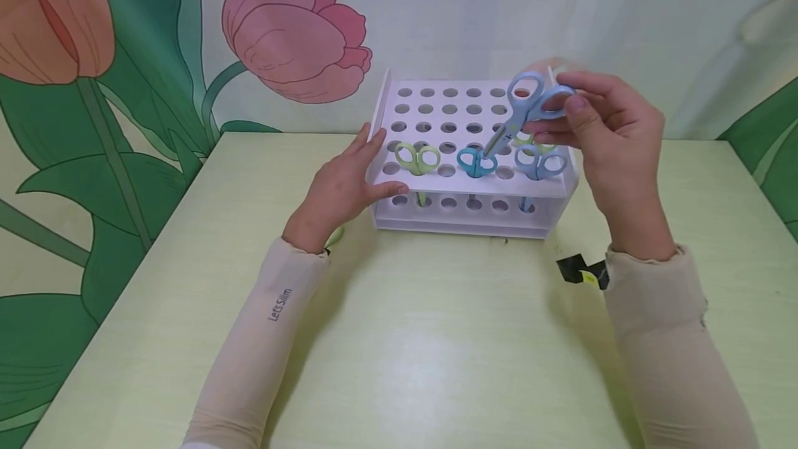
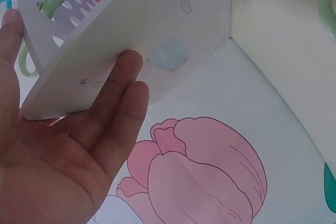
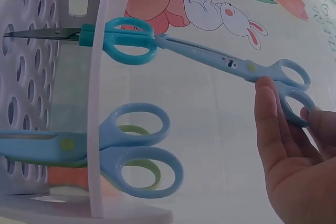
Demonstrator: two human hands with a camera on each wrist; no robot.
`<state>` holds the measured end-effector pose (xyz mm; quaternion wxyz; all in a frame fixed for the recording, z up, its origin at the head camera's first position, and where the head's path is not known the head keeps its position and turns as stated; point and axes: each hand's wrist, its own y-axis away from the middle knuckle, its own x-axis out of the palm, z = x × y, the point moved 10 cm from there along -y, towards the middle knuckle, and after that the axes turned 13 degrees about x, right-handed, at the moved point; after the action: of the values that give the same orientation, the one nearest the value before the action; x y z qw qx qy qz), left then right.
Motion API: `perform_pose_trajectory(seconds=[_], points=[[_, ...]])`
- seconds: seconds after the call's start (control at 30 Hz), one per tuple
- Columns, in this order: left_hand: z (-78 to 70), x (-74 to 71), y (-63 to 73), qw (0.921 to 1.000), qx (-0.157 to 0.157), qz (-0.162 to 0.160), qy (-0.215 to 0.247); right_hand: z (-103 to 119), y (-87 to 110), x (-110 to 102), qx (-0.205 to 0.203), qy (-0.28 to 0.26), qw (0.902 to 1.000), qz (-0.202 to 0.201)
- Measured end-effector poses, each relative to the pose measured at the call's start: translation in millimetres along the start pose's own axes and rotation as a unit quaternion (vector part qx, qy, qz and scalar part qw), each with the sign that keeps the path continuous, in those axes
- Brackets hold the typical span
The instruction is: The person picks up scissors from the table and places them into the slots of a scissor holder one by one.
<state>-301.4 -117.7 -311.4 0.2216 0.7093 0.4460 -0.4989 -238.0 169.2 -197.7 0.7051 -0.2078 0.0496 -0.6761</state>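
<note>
My left hand (image 1: 337,186) rests against the left side of a white rack (image 1: 461,186) with rows of round holes. Straight fingers press its side panel in the left wrist view, the thumb at the front edge. My right hand (image 1: 617,130) pinches light blue scissors (image 1: 522,113) by a handle loop above the rack. Their blades slant down left, tips overlapping teal scissors (image 1: 476,163). In the rack's front part stand green scissors (image 1: 418,159), the teal pair and another light blue pair (image 1: 539,163). Behind that pair, more green scissors (image 3: 144,177) are partly hidden.
A pale table (image 1: 436,338) bears the rack near its back edge. Behind hangs a curtain (image 1: 436,12) printed with tulips. A green curved thing (image 1: 335,235) shows past the left wrist. A black tag (image 1: 582,271) sticks out from the right cuff.
</note>
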Motion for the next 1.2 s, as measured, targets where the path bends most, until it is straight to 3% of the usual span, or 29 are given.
perform_pose_trajectory(seconds=[0.27,0.5,1.2], points=[[-1.0,-0.8,0.5,1.0000,0.002,-0.001,0.000,4.3,0.6,-2.9,-0.031,0.012,0.9991,-0.025],[-1.0,-0.9,0.2,1.0000,0.004,-0.003,0.001,-13.0,-5.2,-1.1,0.007,-0.030,0.9994,-0.013],[-0.7,0.4,-0.4,1.0000,0.005,0.000,-0.003,-41.8,-14.3,5.9,0.032,0.099,0.9944,-0.017]])
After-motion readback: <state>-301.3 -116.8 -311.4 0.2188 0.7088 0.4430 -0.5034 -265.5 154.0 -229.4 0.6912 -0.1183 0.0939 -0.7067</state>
